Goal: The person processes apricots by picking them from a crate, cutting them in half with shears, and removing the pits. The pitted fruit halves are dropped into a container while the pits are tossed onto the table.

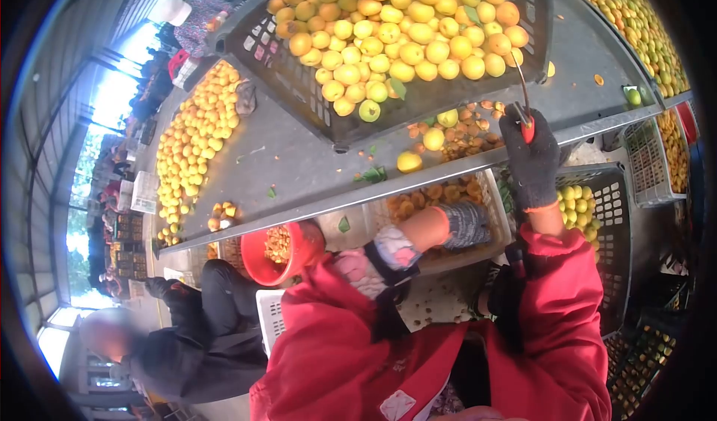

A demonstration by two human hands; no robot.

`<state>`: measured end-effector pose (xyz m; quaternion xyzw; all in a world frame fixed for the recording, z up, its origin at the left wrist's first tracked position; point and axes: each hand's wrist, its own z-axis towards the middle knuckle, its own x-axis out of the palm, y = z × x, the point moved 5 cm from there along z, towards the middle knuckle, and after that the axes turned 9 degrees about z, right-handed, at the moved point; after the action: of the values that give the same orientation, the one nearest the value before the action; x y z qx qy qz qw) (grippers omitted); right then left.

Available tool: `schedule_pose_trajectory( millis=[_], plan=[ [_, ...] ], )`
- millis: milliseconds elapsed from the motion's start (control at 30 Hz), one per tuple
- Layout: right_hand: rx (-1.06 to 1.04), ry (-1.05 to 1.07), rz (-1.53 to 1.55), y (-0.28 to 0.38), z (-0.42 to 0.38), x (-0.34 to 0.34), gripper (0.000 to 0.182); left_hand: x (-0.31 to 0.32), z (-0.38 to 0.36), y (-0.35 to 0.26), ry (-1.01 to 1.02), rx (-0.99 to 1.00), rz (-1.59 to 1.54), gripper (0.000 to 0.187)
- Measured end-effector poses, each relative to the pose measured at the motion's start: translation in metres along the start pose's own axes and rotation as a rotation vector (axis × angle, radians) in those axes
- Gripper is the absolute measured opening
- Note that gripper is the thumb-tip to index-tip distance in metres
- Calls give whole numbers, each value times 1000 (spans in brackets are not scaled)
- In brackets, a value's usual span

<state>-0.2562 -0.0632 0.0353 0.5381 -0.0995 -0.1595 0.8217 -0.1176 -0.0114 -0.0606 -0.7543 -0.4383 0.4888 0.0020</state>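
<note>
My right hand (532,148), in a dark glove, is closed around the red handle of a slim tool with a thin, curved metal shaft (520,74). It is at the table's front edge, beside a pile of brown fruit stones (470,133) and a few whole yellow fruits (433,139). In a grey knitted glove, my left hand (467,225) reaches over a pale crate (502,219) of halved orange fruit (426,199). Its fingers point down and are mostly hidden, so I cannot tell what they hold.
A black crate (314,115) heaped with yellow fruit stands tilted on the metal table (261,163). More fruit (190,137) is piled left. Below the edge are a red bucket (302,234) of stones and a dark crate (616,234). A person in dark clothing (198,346) sits at left.
</note>
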Motion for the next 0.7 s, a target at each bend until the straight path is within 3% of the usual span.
schedule_pose_trajectory(
  millis=[33,100,167,233,333,533,633,700],
  plan=[
    [-14,6,4,1,1,0,22,-28,-22,-10,-107,93,-42,37],
    [-9,32,40,0,-1,2,23,-81,-66,-2,-485,90,-69,36],
    [17,68,103,-2,-2,5,25,-111,-88,34,-675,-210,342,39],
    [30,77,27,-4,-3,6,27,-122,-105,74,-619,-721,156,47],
    [7,93,-54,0,-1,7,29,-116,-90,94,-270,-761,183,57],
    [7,120,-66,-4,-3,10,31,-84,-73,121,-404,-697,91,66],
    [20,139,-75,-6,-3,10,30,-93,-85,109,-594,-689,1,54],
    [47,170,-46,-7,-5,12,28,-95,-92,105,-856,-527,-270,52]
  ],
)
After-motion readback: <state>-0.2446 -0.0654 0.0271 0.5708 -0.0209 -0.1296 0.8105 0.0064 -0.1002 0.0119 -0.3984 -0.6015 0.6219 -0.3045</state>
